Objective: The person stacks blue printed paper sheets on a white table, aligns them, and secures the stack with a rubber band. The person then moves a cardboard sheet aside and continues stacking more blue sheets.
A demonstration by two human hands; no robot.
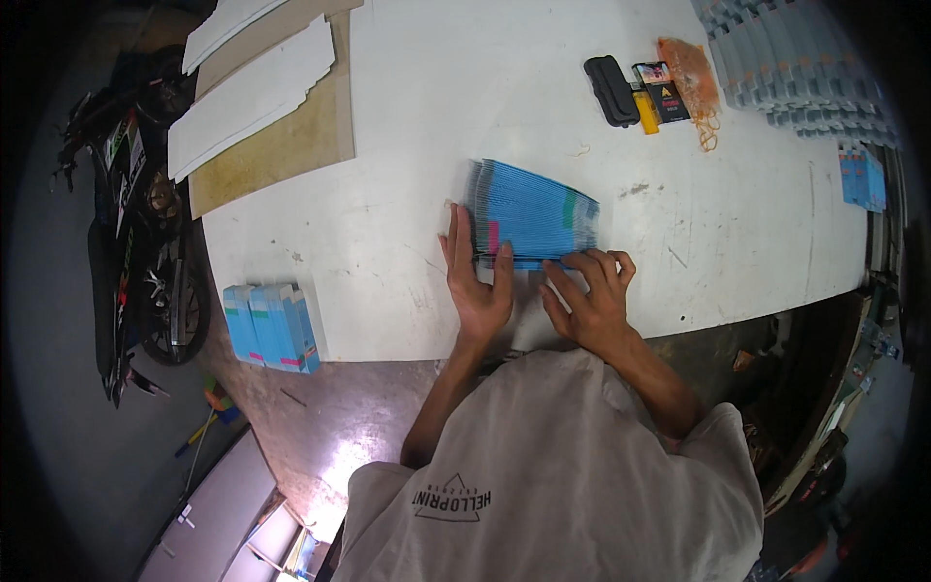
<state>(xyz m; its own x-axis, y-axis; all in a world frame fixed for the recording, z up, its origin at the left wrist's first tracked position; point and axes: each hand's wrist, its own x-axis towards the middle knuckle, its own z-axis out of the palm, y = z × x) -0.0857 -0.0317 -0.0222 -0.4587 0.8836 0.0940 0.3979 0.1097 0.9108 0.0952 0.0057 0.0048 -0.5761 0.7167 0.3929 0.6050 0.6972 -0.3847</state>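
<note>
Black case (611, 89), yellow lighter (645, 110) and orange rubber bands (696, 82) lie at one o'clock. Three blue boxes (271, 327) stand at eight; motorcycle (136, 223) at nine; cardboard sheet (281, 136) at eleven.

A white table (388, 291) carries a fanned blue card stack (533, 213) at centre — cardboard sheets (272, 145) at ten o'clock, lighter (646, 110) at one.
</note>
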